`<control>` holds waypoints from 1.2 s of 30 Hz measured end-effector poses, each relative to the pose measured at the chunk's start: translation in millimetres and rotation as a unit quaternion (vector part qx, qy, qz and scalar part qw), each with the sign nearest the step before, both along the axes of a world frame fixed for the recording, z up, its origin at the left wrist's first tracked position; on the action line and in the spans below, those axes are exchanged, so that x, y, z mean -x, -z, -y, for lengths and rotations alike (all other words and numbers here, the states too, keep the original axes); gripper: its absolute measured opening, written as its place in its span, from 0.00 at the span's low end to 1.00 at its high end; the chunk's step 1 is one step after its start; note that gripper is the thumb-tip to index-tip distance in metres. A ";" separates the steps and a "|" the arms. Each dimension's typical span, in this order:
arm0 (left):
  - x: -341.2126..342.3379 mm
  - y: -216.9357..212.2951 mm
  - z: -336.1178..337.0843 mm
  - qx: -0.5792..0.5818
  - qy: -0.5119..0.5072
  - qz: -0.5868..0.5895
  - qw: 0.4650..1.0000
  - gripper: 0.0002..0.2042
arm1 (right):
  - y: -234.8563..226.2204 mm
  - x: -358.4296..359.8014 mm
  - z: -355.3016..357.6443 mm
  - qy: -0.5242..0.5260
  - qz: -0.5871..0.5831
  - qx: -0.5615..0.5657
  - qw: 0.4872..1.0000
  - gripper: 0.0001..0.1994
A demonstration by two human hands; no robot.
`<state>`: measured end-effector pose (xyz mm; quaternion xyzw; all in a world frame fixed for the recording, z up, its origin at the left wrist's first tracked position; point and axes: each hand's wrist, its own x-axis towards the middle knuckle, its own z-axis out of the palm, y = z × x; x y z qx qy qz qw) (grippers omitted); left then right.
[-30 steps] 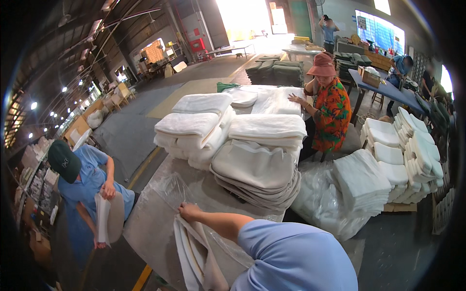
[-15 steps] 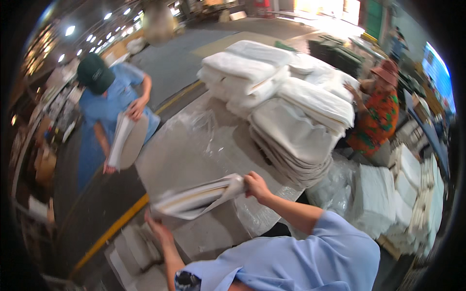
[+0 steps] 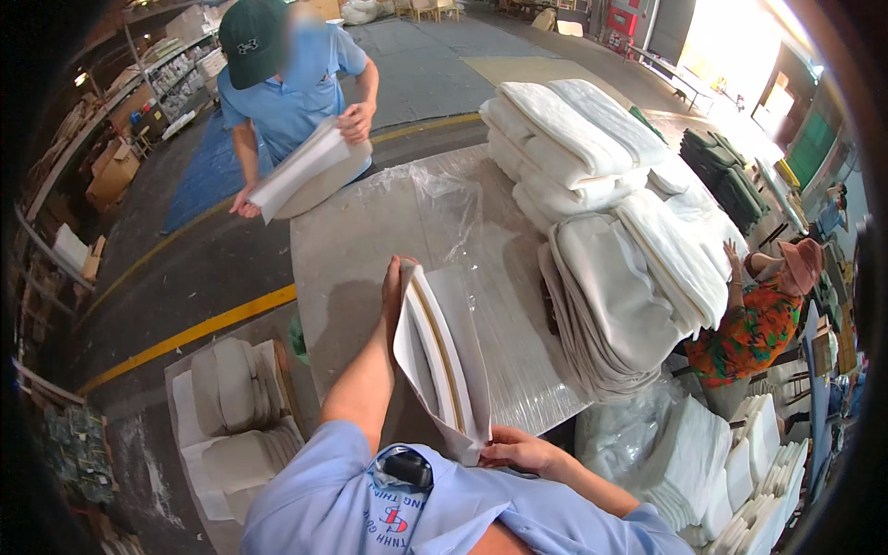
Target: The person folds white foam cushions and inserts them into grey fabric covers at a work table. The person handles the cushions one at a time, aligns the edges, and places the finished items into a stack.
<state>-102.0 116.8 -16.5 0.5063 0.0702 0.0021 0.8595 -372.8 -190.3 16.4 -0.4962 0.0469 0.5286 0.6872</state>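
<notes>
A grey fabric cushion [image 3: 462, 314] is held on edge in front of my chest, over the near side of the table. Its open side shows a white padded insert and a tan strip along the opening. My left hand [image 3: 396, 285] grips the far end, its fingers partly hidden behind the fabric. At the near end, my right hand [image 3: 520, 450] pinches the corner of the grey cover. Plastic-wrapped table top [image 3: 370, 217] lies beneath and beyond the cushion.
Stacked white padded pieces [image 3: 573, 129] and grey cushion covers [image 3: 601, 287] fill the table's right side. Across the table, a person in blue [image 3: 287, 129] holds a similar cushion. Another person [image 3: 754, 319] touches the stack. Grey cushions [image 3: 231, 384] lie on a low pallet at left.
The cushion has swung from lying crosswise to pointing away from me. My left hand has moved to its far end, my right hand nearer my body. The view has turned too.
</notes>
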 end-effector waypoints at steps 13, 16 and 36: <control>36.8 -19.6 -3.7 -0.182 0.023 0.038 0.982 0.41 | -62.4 -279.3 -119.0 0.057 0.600 0.196 0.773 0.19; 39.4 -21.8 -8.0 -0.228 0.011 0.042 0.973 0.37 | -51.8 -305.1 -147.1 0.034 0.686 0.176 0.705 0.27; 19.3 -41.5 0.1 -0.371 -0.209 0.014 0.905 0.14 | -4.1 -347.7 -158.5 -0.024 0.653 0.086 0.752 0.08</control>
